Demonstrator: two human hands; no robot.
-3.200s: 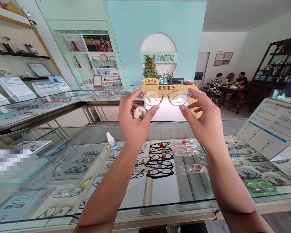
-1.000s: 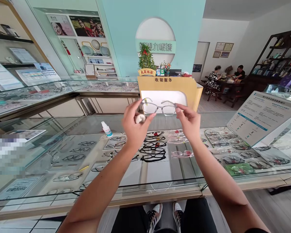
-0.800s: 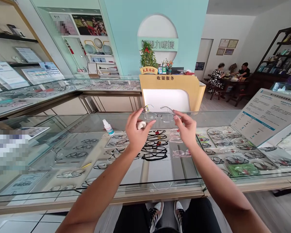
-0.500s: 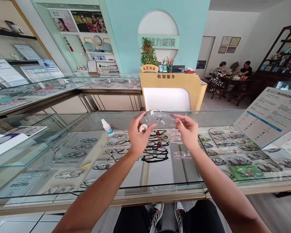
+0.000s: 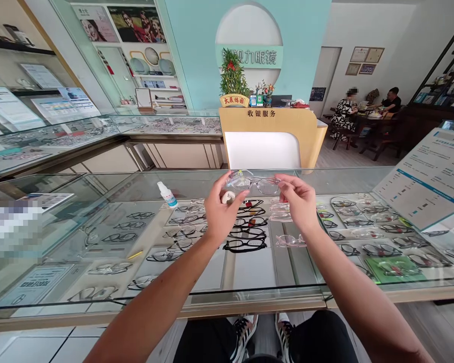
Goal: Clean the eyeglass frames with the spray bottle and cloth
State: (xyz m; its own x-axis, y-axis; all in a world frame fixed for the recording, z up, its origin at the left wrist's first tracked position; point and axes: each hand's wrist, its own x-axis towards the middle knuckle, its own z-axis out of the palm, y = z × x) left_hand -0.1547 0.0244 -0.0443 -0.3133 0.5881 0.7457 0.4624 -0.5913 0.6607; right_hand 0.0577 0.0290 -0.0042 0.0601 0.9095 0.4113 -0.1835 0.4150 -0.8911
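Our left hand (image 5: pixel 220 207) and right hand (image 5: pixel 301 200) pinch clear eyeglasses (image 5: pixel 254 183) at opposite sides.
We hold them between our hands, above the glass counter (image 5: pixel 265 301); the left also grips a white wad (image 5: pixel 228 197), with a white bottle (image 5: pixel 168 195) farther left.

Transparent-framed eyeglasses (image 5: pixel 254 183), with 2 clear lenses and 1 small yellow-marked tag, span roughly level between the left hand (image 5: pixel 221 207) and right hand (image 5: pixel 299 197); an off-white wad (image 5: pixel 228 197) sits tucked in the left.
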